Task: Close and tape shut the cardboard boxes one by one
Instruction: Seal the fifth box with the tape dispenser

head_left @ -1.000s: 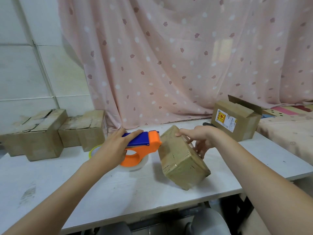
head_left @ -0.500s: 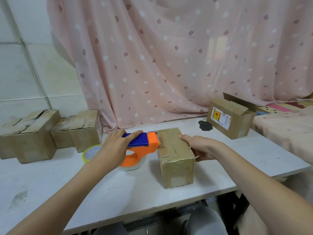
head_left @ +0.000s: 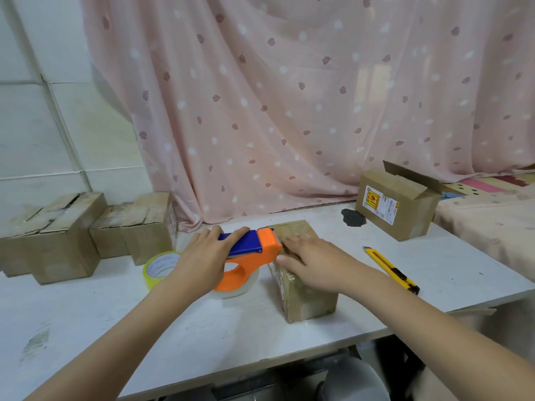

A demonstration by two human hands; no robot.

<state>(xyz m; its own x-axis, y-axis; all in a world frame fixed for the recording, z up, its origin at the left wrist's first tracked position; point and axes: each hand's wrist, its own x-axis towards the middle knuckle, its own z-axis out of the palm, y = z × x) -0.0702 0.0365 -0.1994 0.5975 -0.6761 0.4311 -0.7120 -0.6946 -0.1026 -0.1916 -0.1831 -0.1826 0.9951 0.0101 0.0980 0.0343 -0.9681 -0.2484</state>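
A small closed cardboard box (head_left: pixel 307 296) stands on the white table (head_left: pixel 202 328) in front of me. My right hand (head_left: pixel 312 260) lies flat on its top with straight fingers pointing left. My left hand (head_left: pixel 202 259) grips the blue handle of an orange tape dispenser (head_left: pixel 254 250), whose head touches the box's upper left edge; its clear roll rests on the table. A box with open flaps and a yellow label (head_left: pixel 396 204) sits at the back right.
Two closed boxes (head_left: pixel 52 235) (head_left: pixel 139 227) stand at the back left against the wall. A yellow tape roll (head_left: pixel 159 267) lies beside my left wrist. A yellow utility knife (head_left: pixel 390 269) lies right of the box. A pink curtain (head_left: pixel 289 96) hangs behind.
The box went from tilted on one edge to flat on the table. My right hand moved from its far side onto its top. The utility knife came into view.
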